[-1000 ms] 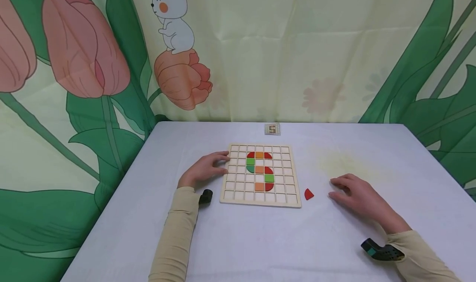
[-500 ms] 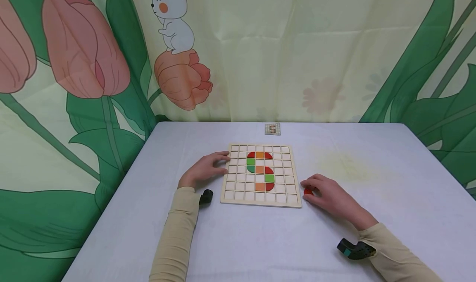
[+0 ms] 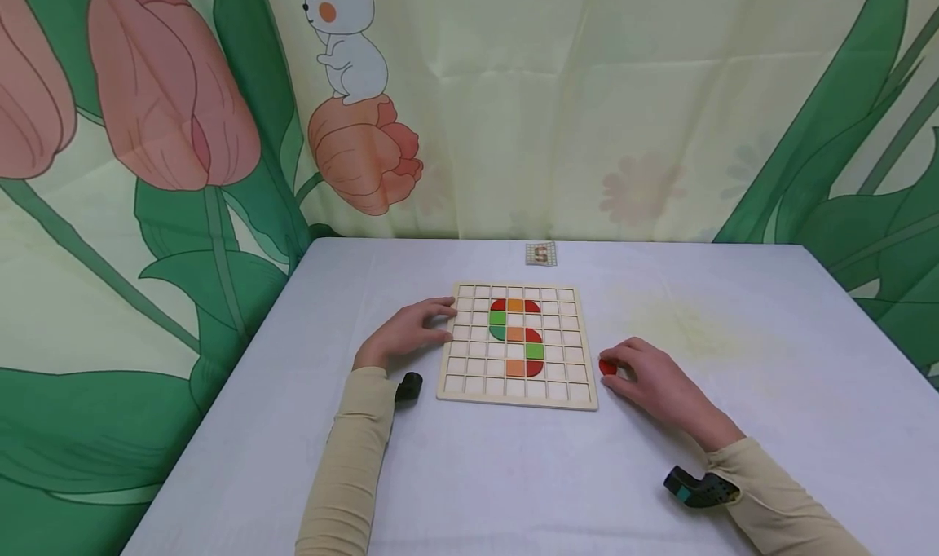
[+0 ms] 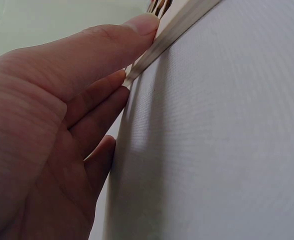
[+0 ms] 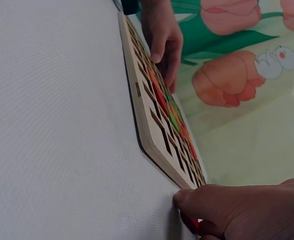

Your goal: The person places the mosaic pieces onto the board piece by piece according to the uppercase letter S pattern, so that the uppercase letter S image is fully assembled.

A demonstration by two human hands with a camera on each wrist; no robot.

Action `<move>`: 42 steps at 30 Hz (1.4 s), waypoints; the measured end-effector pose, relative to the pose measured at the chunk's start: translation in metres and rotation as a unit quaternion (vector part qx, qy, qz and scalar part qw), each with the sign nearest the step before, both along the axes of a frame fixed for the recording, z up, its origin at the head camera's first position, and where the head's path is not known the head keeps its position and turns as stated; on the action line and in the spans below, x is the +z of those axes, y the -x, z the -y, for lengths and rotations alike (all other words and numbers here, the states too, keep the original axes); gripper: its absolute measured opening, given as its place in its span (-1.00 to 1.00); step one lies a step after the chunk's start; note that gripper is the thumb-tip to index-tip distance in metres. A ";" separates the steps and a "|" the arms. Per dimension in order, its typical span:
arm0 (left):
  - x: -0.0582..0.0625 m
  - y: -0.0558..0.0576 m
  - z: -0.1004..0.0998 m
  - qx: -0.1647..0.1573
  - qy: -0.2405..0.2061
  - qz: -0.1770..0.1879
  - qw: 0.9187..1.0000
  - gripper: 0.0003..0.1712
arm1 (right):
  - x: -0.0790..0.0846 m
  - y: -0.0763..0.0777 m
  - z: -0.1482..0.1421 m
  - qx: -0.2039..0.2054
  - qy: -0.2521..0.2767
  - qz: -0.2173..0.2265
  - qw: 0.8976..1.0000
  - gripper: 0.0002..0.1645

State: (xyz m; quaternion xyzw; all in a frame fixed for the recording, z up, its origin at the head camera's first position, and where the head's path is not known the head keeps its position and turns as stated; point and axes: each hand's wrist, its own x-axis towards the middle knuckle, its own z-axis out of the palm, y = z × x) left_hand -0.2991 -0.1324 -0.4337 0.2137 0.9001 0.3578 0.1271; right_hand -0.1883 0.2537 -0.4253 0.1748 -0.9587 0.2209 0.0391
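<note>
A wooden grid board (image 3: 456, 349) lies flat on the table, with red, orange and green tiles (image 3: 516, 334) set in it in a curving, 5-like shape. My left hand (image 3: 403, 333) rests at its left edge, fingers fairly straight; in the left wrist view the thumb (image 4: 142, 25) touches the board's rim. Just off the board's right edge, my right hand (image 3: 660, 383) pinches a red quarter-circle tile (image 3: 606, 367) between thumb and fingers. Close up in the right wrist view, that red tile (image 5: 189, 223) is partly hidden behind the thumb.
A small pattern card (image 3: 541, 253) with a similar shape lies behind the board near the table's far edge. White cloth (image 3: 499, 474) covers the table. A printed curtain (image 3: 528, 132) hangs behind it. Black wrist cameras (image 3: 700, 487) sit on both sleeves.
My right hand has moved left to the red quarter-circle tile and taken it between thumb and fingers. The left hand has stayed at the board's edge.
</note>
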 end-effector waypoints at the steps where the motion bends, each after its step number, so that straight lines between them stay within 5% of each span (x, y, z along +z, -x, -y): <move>1: 0.000 0.000 0.000 0.000 0.001 0.000 1.000 -0.44 | 0.000 0.000 0.000 -0.001 -0.001 0.000 1.000 -0.64; 15: 0.000 -0.002 0.001 0.004 0.005 0.002 1.000 -0.44 | 0.005 0.014 0.008 0.026 0.004 -0.017 1.000 -0.64; 29: 0.000 -0.002 0.003 0.011 0.001 0.007 1.000 -0.44 | 0.014 0.027 0.040 0.047 0.038 0.022 0.998 -0.66; 42: 0.000 0.001 0.001 0.012 0.008 0.012 1.000 -0.44 | 0.011 0.032 0.108 0.153 0.028 0.009 0.988 -0.76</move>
